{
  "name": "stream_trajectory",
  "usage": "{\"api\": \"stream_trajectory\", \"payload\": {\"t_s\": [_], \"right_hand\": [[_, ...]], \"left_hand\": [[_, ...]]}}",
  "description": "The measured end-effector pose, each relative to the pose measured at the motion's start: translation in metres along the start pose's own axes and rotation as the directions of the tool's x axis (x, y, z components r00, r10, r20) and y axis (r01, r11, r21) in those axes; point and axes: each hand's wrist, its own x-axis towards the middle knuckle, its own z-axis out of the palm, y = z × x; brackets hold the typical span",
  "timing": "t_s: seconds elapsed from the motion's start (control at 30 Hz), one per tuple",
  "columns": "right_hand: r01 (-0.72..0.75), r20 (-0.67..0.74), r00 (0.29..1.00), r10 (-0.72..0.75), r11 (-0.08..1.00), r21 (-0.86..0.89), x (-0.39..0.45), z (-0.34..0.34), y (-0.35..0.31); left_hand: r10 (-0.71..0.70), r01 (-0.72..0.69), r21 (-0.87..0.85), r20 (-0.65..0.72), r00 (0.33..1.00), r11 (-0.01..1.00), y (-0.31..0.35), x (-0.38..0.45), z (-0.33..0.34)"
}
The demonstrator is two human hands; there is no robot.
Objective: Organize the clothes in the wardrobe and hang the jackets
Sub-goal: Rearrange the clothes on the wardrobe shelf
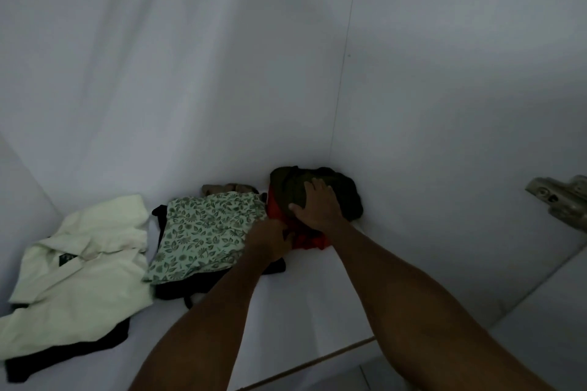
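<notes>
1. Now both hands are deep in the wardrobe, at a small pile in the back corner.
2. The right hand [314, 203] lies flat with fingers spread on top of the dark green cloth [292, 187].
3. The left hand [270, 240] is tucked at the edge of the red cloth [279, 209] under it; I cannot tell if its fingers grip.
4. I think these clothes are soft, light and floppy, so one hand should go under and one on top.
5. Left of the hands lie a leafy shirt [203, 232] and, farther left, a cream jacket [82, 260].
</notes>
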Motion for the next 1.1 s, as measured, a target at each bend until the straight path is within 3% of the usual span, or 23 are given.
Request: {"api": "stream_trajectory", "payload": {"t_s": [0.1,0.33,0.47,0.63,0.8,0.87,0.9,0.93,0.97,1.0,1.07,1.1], "right_hand": [[-0.048,0.081,0.996,0.048,0.999,0.003,0.005,0.012,0.011],[-0.002,-0.104,0.994,-0.011,0.992,-0.127,-0.022,0.032,0.019],[-0.012,-0.112,0.994,-0.008,0.984,-0.18,-0.026,0.029,0.01],[0.002,-0.096,0.995,-0.015,0.991,-0.131,-0.003,0.026,0.007],[-0.072,0.064,0.995,0.073,0.997,-0.025,0.02,0.03,0.007],[-0.171,0.065,0.985,0.16,0.959,0.228,0.027,0.027,0.009],[-0.223,0.084,0.975,0.206,0.894,0.39,0.028,0.022,0.009],[-0.278,0.107,0.958,0.267,0.763,0.584,0.029,0.013,0.014],[-0.344,0.17,0.925,0.339,0.561,0.753,0.028,0.003,0.018],[-0.397,0.273,0.882,0.385,0.294,0.869,0.028,-0.005,0.028],[-0.38,0.39,0.82,0.42,-0.111,0.918,0.03,-0.013,0.051],[-0.356,0.416,0.801,0.431,-0.217,0.909,0.029,-0.011,0.062]], "left_hand": [[-0.049,0.05,0.029,-0.011,0.999,0.998,0.003,-0.003,0.006],[0.041,-0.002,-0.173,0.223,0.974,0.985,-0.007,0.003,0.003],[-0.055,0.036,-0.356,-0.043,0.998,0.934,-0.002,-0.003,0.004],[-0.171,0.022,-0.423,-0.319,0.932,0.906,0.009,0.017,-0.009],[-0.308,0.092,-0.464,-0.414,0.857,0.881,0.002,0.032,-0.018],[-0.33,0.139,-0.441,-0.391,0.859,0.887,-0.002,0.036,-0.017],[-0.334,0.159,-0.426,-0.376,0.865,0.891,-0.006,0.037,-0.015],[-0.335,0.175,-0.408,-0.361,0.87,0.896,-0.007,0.038,-0.015],[-0.344,0.197,-0.398,-0.341,0.875,0.896,-0.011,0.037,-0.011],[-0.355,0.216,-0.395,-0.322,0.878,0.893,-0.012,0.038,-0.009],[-0.388,0.26,-0.405,-0.277,0.879,0.877,-0.017,0.04,-0.007],[-0.4,0.284,-0.391,-0.257,0.88,0.875,-0.016,0.041,-0.007]]}}
